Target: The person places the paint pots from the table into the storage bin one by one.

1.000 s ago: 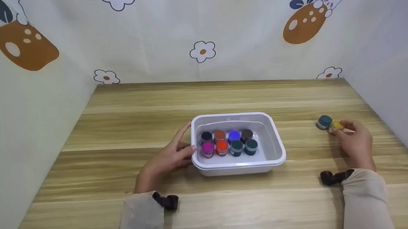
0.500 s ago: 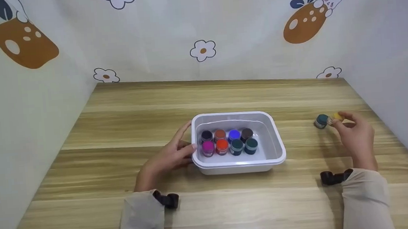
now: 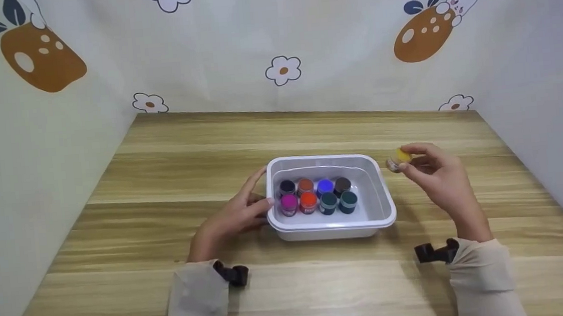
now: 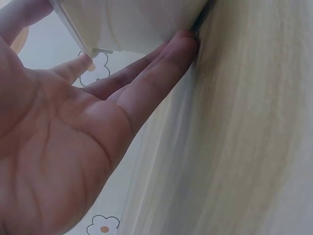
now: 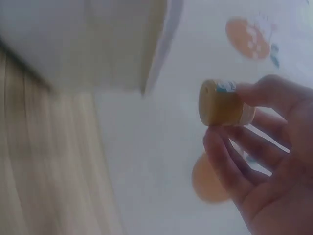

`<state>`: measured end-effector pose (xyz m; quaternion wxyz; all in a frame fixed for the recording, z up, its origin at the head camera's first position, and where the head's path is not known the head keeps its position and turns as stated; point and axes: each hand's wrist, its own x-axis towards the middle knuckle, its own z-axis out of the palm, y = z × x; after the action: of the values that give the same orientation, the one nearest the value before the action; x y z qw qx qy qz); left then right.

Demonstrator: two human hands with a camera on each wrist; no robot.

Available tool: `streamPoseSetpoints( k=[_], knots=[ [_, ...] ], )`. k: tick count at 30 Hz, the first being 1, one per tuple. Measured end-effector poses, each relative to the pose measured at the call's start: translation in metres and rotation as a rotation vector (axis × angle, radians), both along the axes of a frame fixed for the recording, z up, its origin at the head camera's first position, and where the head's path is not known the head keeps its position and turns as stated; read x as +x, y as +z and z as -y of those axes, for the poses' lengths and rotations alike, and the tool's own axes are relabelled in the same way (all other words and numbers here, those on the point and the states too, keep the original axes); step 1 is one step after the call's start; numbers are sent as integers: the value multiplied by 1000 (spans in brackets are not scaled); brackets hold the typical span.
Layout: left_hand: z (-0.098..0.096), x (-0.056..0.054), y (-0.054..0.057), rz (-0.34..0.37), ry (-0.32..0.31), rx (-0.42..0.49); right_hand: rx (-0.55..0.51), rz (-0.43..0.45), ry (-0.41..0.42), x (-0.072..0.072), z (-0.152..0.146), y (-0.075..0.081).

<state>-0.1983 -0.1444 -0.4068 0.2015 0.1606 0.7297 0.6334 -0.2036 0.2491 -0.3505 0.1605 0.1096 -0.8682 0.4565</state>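
Between the thumb and fingertips of my right hand (image 3: 436,171) is a small jar of yellow paint (image 3: 403,155), held tilted in the air just right of the tub. The right wrist view shows the jar (image 5: 222,104) lying sideways in the grip, with a label on its side. My left hand (image 3: 233,216) rests against the left wall of a white plastic tub (image 3: 334,226). Its fingers (image 4: 156,81) reach out fairly straight to the tub's wall and lower edge. Inside the tub, several paint jars stand in two rows, among them a magenta jar (image 3: 289,203) and an orange-red jar (image 3: 308,201).
Bare tub floor (image 3: 368,206) shows right of the jars. A wood-grain table (image 3: 200,149) lies under everything, bounded by a pale printed curtain (image 3: 212,48). The spot where a teal-lidded jar stood is covered by my right hand.
My right hand has lifted the yellow paint jar off the table and carried it left toward the tub. The left hand and the tub have stayed in place.
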Motion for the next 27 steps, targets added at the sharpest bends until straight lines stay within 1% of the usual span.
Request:
streamPoseSetpoints(
  k=[3,9,11,14,16,18,20,24,27],
  knots=[
    [0,0,0,-11,-6,-8,60,37,84,4,19,2],
    [0,0,0,-11,-11,5,147,123,268,5,57,-3],
    [0,0,0,-16,-8,-3,189,123,346,5,70,-5],
    [0,1,-1,-10,6,-10,274,85,465,3,90,-9],
    [0,1,-1,-3,16,-11,336,59,525,3,103,-12],
    [-1,1,-2,6,18,-2,392,50,564,2,113,-14],
    [-2,1,-2,5,14,3,422,63,592,1,122,-16],
    [-2,1,-1,1,2,16,426,102,631,-2,133,-17],
    [-1,1,0,-6,-2,19,430,115,644,-3,140,-15]
  ],
)
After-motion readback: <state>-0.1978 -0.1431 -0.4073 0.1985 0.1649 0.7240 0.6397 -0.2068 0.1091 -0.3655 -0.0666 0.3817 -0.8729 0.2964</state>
